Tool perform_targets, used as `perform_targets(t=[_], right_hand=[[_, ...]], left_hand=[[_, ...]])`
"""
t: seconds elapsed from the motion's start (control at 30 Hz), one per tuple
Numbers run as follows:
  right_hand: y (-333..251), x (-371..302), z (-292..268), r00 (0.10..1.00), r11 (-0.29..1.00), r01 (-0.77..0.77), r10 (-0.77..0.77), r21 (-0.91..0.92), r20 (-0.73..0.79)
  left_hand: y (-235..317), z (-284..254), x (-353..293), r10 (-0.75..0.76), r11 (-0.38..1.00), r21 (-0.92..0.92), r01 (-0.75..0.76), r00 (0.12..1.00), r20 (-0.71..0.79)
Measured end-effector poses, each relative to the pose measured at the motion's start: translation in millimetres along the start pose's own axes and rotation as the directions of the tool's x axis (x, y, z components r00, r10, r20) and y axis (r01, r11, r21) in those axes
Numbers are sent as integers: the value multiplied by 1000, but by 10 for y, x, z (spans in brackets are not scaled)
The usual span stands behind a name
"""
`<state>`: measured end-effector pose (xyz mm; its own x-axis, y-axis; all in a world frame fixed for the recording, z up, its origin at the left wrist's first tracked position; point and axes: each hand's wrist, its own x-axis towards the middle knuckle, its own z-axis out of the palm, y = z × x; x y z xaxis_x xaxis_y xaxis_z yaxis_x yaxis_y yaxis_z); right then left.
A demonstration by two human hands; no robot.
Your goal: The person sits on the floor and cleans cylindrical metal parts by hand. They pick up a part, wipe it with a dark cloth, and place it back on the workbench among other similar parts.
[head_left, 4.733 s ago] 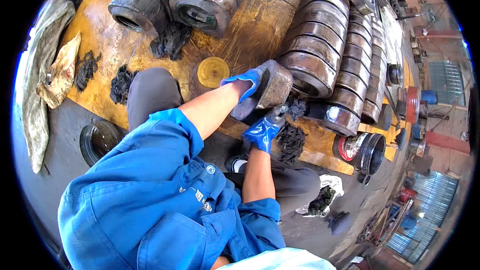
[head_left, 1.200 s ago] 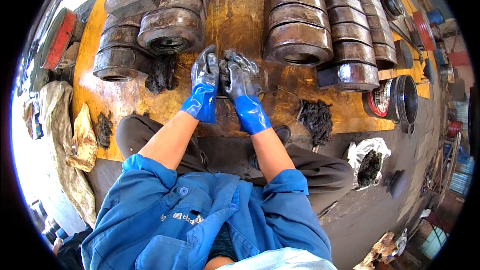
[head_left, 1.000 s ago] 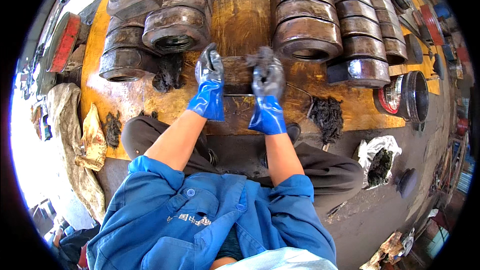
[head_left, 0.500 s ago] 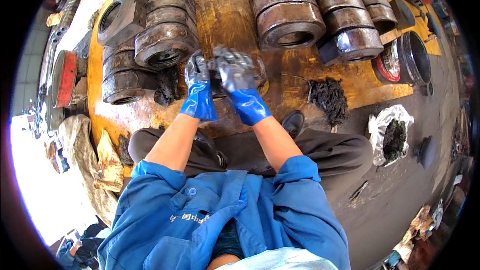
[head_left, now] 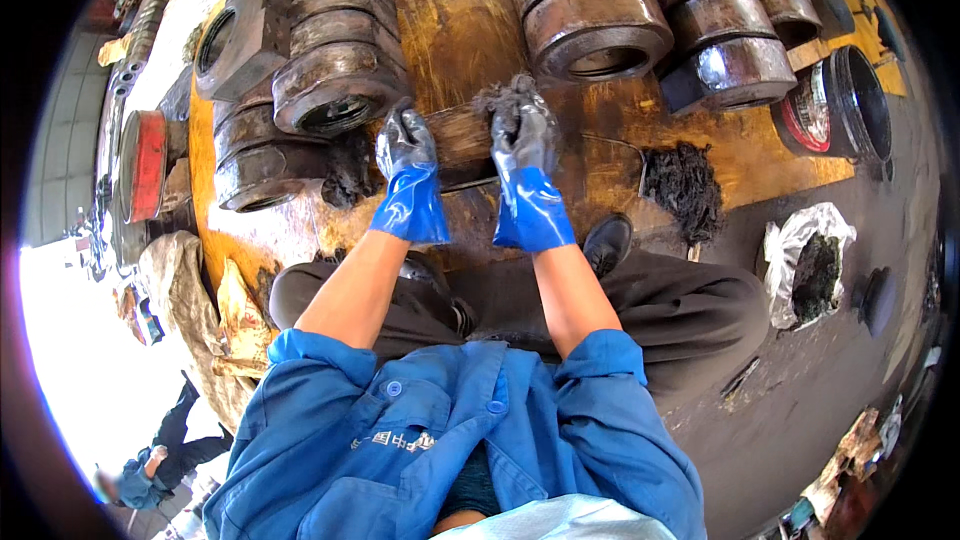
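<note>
Between my gloved hands lies a rusty brown metal piece [head_left: 460,140], probably a short ring, with a dark lower edge; its sides are covered by the hands. My left hand [head_left: 406,145], in a black-palmed blue glove, is curled at the piece's left side. At its right side my right hand [head_left: 524,135], gloved alike, is closed around a dark, fluffy wad of fibre waste [head_left: 505,95] that sticks out past the fingers. Left of my left hand, a black oily clump [head_left: 348,170] lies by a stack of metal rings [head_left: 340,90].
More rows of steel rings [head_left: 600,35] stand farther off on the oil-stained wooden board [head_left: 450,20]. A black fibre mop [head_left: 682,185], a red-and-black tub [head_left: 830,105] and a white bag of dark shreds [head_left: 812,265] are to the right. Another person [head_left: 145,480] shows at lower left.
My right hand has moved right, away from my left hand, uncovering the brown metal piece and showing the fibre wad. The left hand stays at its side. The whole view has shifted slightly.
</note>
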<state>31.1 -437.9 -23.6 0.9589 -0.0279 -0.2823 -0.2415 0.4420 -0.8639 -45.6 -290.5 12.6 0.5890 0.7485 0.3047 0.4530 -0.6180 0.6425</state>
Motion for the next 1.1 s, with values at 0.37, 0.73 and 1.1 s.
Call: perform_targets(t=[0.37,0.73,1.1], right_hand=[[112,519,-959,828,762,-525,560,-378,-21],[196,387,-869,920,944,-304,326,-128,219],[-17,325,-491,915,862,324,-181,-389,362]], left_hand=[[-82,20,-6,65,998,5,-65,996,-60],[66,-70,4,12,999,35,-11,1000,-14],[48,-167,9,8,994,-111,-15,998,-65]])
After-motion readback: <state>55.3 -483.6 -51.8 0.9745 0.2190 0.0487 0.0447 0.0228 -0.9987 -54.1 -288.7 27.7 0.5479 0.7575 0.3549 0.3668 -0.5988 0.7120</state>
